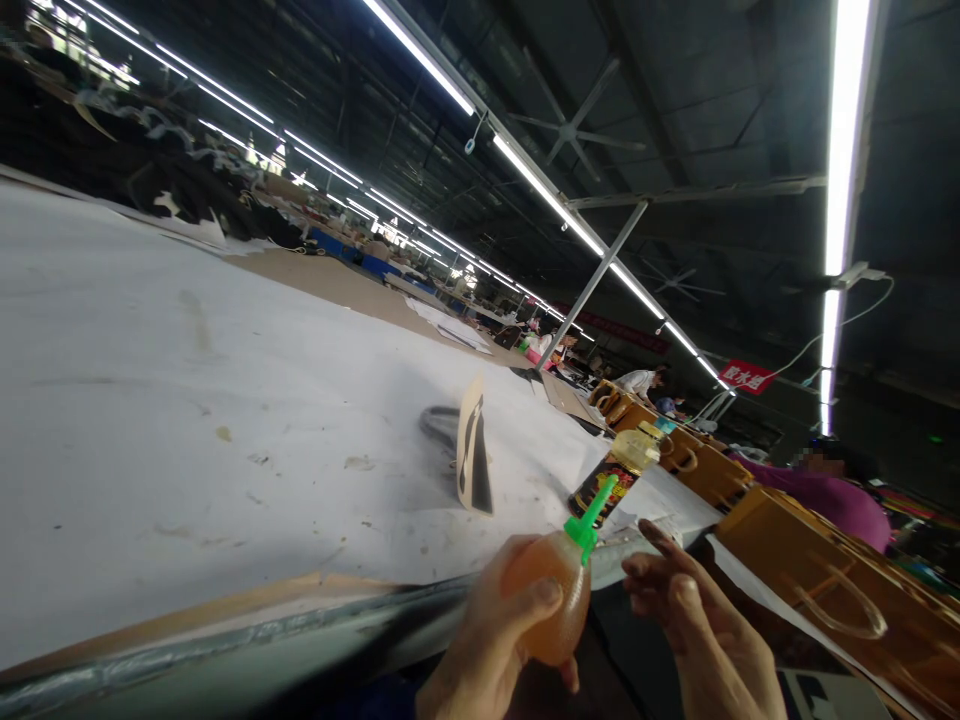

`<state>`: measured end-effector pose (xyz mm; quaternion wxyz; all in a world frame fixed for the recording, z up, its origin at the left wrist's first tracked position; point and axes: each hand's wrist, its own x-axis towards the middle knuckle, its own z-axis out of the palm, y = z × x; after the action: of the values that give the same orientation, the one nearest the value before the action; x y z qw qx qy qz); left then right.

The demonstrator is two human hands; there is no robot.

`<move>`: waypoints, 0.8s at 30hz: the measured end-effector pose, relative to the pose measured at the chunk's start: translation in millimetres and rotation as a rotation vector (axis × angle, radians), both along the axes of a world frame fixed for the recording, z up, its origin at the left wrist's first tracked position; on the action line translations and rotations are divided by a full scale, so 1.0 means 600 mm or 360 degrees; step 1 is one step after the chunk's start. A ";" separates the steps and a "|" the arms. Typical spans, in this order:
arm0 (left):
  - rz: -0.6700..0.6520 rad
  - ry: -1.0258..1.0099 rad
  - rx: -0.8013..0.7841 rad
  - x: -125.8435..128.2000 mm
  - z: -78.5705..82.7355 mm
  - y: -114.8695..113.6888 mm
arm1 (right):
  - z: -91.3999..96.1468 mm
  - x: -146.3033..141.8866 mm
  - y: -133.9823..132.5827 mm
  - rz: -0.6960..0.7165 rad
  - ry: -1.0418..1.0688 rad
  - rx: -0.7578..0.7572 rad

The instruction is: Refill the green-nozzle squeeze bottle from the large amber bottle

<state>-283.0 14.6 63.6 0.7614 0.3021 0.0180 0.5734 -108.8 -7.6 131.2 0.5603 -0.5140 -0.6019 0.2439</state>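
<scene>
At the near edge of the tabletop (187, 400), low in the view around 6 o'clock, the left hand (480, 650) is wrapped around a small squeeze bottle (551, 600) of amber liquid. The thumb lies across its belly and the fingers curl behind it. The bottle is held clear of the surface, over the dark gap in front of the person. Its green nozzle (592, 515) tilts up toward 1 o'clock, which likely keeps the liquid away from the tip. The right hand (697, 610) is just beside it at 3 o'clock of the bottle, empty, with fingers loosely spread and slightly curled. The fingertips point toward the nozzle without clearly touching it; it looks free to work the cap while the other hand steadies the body. Beyond the nozzle, at 1 o'clock, a larger bottle (615, 475) with a dark label and yellowish contents stands on the white sheet covering the tabletop, close enough to reach. Toward 11 o'clock from the hands a card template (472, 460) with black markings stands on edge. Along 3 o'clock, brown paper bags (825, 570) with looped handles lie in a row, and behind them a person (832, 495) in a purple top is at work. Tube lights (555, 205) run overhead toward 12 o'clock.
</scene>
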 end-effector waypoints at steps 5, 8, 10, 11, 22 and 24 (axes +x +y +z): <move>-0.0827 -0.0234 0.0003 0.003 -0.009 -0.004 | 0.007 0.005 0.008 0.0239 -0.0218 -0.0070; -0.0877 -0.0228 -0.0026 0.008 -0.010 -0.015 | 0.015 -0.001 0.008 0.0274 -0.0143 -0.0106; -0.0695 -0.0177 -0.0023 0.012 -0.007 -0.023 | 0.020 -0.005 0.006 0.0302 -0.0149 -0.0138; -0.0508 -0.0102 -0.0019 0.015 -0.005 -0.026 | 0.022 -0.010 0.006 0.0302 -0.0173 -0.0148; 0.0717 0.0430 0.0122 0.026 -0.001 -0.022 | -0.024 -0.064 0.006 -0.0221 -0.0250 0.0128; 0.0317 0.0251 0.0086 0.020 -0.003 -0.016 | -0.028 -0.053 0.006 -0.0139 -0.0161 0.0196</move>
<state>-271.2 4.8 61.9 0.6885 0.3633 0.0924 0.6209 -140.7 -3.7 114.4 0.5699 -0.5160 -0.6203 0.1555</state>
